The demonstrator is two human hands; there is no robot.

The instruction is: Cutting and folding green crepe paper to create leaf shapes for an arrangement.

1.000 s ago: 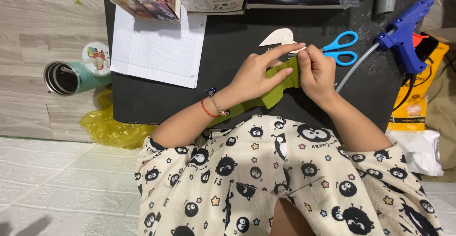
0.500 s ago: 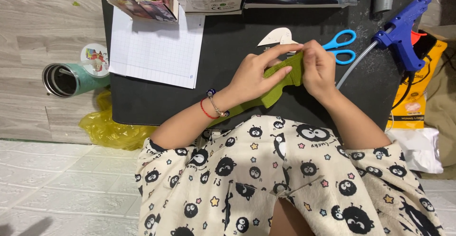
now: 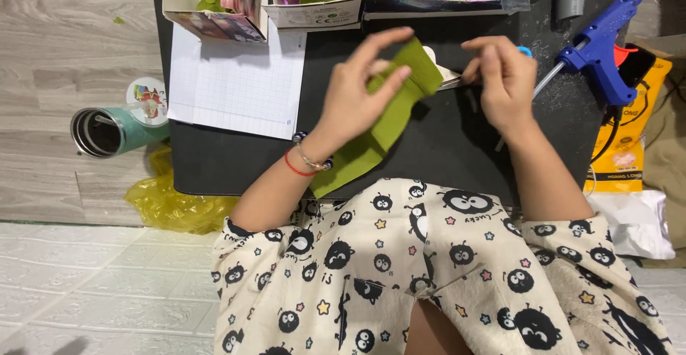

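Lower frame: patterned cream clothing (image 3: 429, 269) on the person's lap, nothing to handle there.

Centre: green crepe paper strip (image 3: 379, 123) runs diagonally from lower centre, near the left wrist, up to centre-top, lying over the black mat (image 3: 236, 162). Left hand (image 3: 357, 87) pinches the strip's upper end, thumb under and fingers (image 3: 389, 41) closed over the top edge. Right hand (image 3: 504, 76), right of centre, has its fingers curled shut around something small and pale at the strip's top corner; cannot tell what it is.

My read of the step: shaping or rolling the strip's top end. To do it well, keep the left pinch close to the edge so the crepe doesn't stretch, keep the tail flat on the mat, and work both hands close together.

Further out: white grid paper (image 3: 236, 83) upper left on the mat; teal tumbler (image 3: 114, 130) lying on its side on the floor, far left, with a yellow plastic bag (image 3: 175, 205) below it. Blue glue gun (image 3: 597, 48) upper right; keep the strip's tail clear of its nozzle. Cardboard boxes (image 3: 314, 13) with green and purple paper along the top edge.
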